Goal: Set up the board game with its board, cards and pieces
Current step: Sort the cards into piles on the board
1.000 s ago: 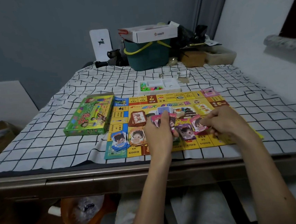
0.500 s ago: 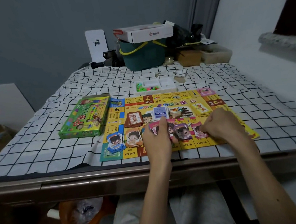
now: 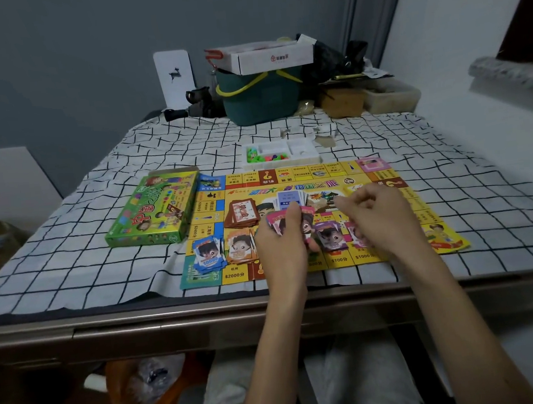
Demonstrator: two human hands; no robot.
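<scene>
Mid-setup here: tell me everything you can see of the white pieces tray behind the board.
The white tray looks like thin moulded plastic, shallow, split into several compartments. It lies flat on the checked cloth, just beyond the far edge of the board; whether they touch is unclear. Small bright pieces, mostly green with pink and orange, lie in its left compartments; the right ones look bare. The left hand and right hand are over the board, clear of it.
</scene>
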